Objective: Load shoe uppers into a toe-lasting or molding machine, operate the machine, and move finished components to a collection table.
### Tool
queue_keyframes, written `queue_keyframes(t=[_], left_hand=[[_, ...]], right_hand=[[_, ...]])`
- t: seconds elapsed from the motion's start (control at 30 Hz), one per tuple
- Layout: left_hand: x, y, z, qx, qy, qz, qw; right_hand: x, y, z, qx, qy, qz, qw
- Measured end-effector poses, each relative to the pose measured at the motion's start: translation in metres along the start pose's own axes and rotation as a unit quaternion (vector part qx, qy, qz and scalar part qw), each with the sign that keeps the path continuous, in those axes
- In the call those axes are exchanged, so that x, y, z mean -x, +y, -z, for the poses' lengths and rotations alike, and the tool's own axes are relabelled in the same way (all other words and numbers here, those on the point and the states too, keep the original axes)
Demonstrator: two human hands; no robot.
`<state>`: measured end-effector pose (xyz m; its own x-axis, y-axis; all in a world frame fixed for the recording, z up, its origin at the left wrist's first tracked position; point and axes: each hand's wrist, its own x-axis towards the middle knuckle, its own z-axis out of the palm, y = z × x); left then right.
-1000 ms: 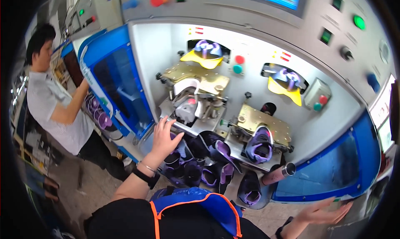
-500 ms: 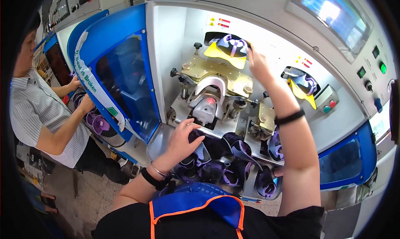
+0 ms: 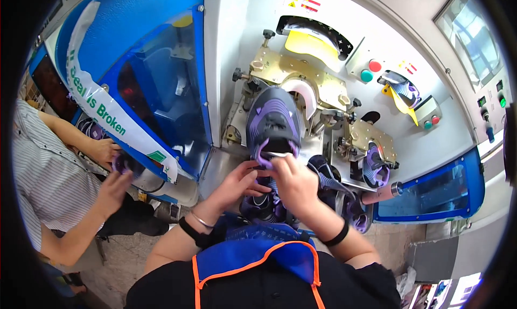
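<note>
A dark grey and purple shoe upper (image 3: 273,118) is between my hands, its toe toward the machine and its purple-edged collar toward me. My right hand (image 3: 293,184) grips the collar from the right, fingers closed. At the collar's left side, my left hand (image 3: 241,184) has its fingers bent against the edge. Behind the upper lies a brass-coloured clamp plate (image 3: 323,83) with a pale curved pad (image 3: 302,93). The upper covers the grey form seen there earlier; whether it touches the form I cannot tell. Several more purple-black uppers (image 3: 261,208) lie below my hands.
A yellow curved holder (image 3: 312,44) is on the back wall beside red and green buttons (image 3: 370,69). Another upper (image 3: 374,166) sits at the right-hand station. A blue door (image 3: 145,50) stands swung out on the left, a co-worker's hands (image 3: 110,188) beyond it. A pink-handled cylinder (image 3: 383,192) protrudes at right.
My right hand has come down from the upper slot to beside my left hand. The shoe upper that was over the yellow holder is gone from there, and one is now between my hands.
</note>
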<state>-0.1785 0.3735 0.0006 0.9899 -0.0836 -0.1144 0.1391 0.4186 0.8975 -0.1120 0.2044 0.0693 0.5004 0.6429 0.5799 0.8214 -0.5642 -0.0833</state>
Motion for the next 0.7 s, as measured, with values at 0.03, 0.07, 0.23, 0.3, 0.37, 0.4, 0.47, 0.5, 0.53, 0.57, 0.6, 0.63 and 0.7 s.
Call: queue_keyframes(t=[0.03, 0.07, 0.23, 0.3, 0.37, 0.4, 0.47, 0.5, 0.53, 0.57, 0.6, 0.63, 0.7], left_hand=[[-0.007, -0.003, -0.002, 0.07, -0.025, 0.03, 0.997], [-0.012, -0.005, -0.005, 0.139, -0.049, 0.061, 0.987], [-0.044, -0.014, -0.013, 0.218, -0.07, 0.026, 0.973], [-0.049, -0.016, -0.017, 0.23, -0.06, 0.019, 0.971], [-0.055, -0.019, -0.018, 0.243, -0.029, -0.011, 0.97], [-0.063, -0.019, -0.015, 0.247, -0.024, -0.015, 0.969], [-0.071, -0.008, -0.022, 0.298, -0.02, -0.026, 0.954], [-0.077, -0.016, -0.022, 0.319, -0.002, -0.045, 0.947], [-0.083, -0.022, -0.021, 0.318, 0.0, -0.044, 0.947], [-0.089, -0.025, -0.023, 0.348, -0.014, -0.04, 0.936], [-0.095, -0.028, -0.026, 0.378, -0.027, -0.036, 0.925], [-0.099, -0.027, -0.032, 0.402, -0.059, -0.026, 0.913], [-0.096, -0.029, -0.038, 0.402, -0.05, -0.018, 0.914]], right_hand=[[0.009, -0.007, -0.006, -0.019, 0.01, -0.023, 0.999], [0.015, -0.011, -0.009, -0.038, 0.021, -0.046, 0.998], [0.01, -0.004, -0.004, -0.066, -0.017, -0.124, 0.99], [0.011, 0.005, -0.008, -0.039, -0.018, -0.114, 0.993], [0.004, 0.007, -0.008, -0.041, 0.006, -0.095, 0.995], [-0.005, 0.009, -0.008, -0.044, 0.037, -0.08, 0.995], [-0.025, 0.012, -0.011, -0.031, 0.062, -0.064, 0.996], [-0.034, 0.013, -0.017, -0.01, 0.079, -0.065, 0.995], [-0.042, 0.014, -0.024, 0.012, 0.097, -0.065, 0.993], [-0.044, 0.019, -0.034, 0.013, 0.1, -0.069, 0.993], [-0.042, 0.027, -0.047, 0.035, 0.072, -0.093, 0.992], [-0.044, 0.029, -0.054, 0.055, 0.042, -0.116, 0.991], [-0.038, 0.034, -0.063, 0.025, 0.04, -0.135, 0.99]])
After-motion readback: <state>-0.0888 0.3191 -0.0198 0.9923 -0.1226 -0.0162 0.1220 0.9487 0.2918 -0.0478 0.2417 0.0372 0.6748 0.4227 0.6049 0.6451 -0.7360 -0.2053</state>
